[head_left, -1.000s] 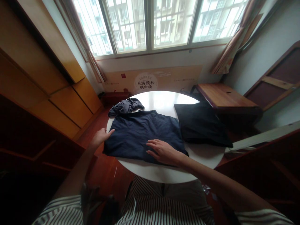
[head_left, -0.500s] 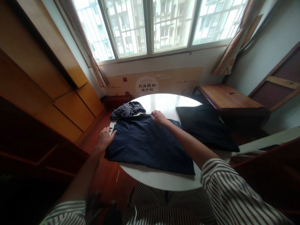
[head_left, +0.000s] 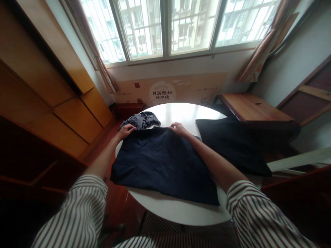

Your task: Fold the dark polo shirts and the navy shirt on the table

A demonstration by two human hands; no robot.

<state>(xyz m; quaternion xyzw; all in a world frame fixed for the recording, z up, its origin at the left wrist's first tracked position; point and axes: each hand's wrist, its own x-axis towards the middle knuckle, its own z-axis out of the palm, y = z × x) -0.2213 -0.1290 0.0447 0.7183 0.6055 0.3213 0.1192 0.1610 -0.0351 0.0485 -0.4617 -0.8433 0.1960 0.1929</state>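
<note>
A dark navy garment [head_left: 165, 162], folded flat, lies across the white round table [head_left: 165, 206] in front of me. My left hand [head_left: 126, 131] pinches its far left corner between thumb and fingers. Farther along the same far edge, my right hand [head_left: 178, 128] pinches the cloth near the right end. Just beyond my left hand sits a crumpled grey garment [head_left: 144, 120]. To the right, a black folded cloth [head_left: 230, 143] lies flat and hangs past the table's edge. What kind of garment the navy one is, I cannot tell.
A low wooden table [head_left: 258, 106] stands at the back right. Wooden cabinets [head_left: 74, 117] line the left side. Barred windows [head_left: 165, 27] with curtains are ahead, above a printed banner [head_left: 191, 86]. A pale bar [head_left: 302, 160] juts in from the right.
My left hand has moved up and right from beside the garment and now grips its far left corner. The right hand stays on the far edge. The garment's near edge sits slightly closer.
</note>
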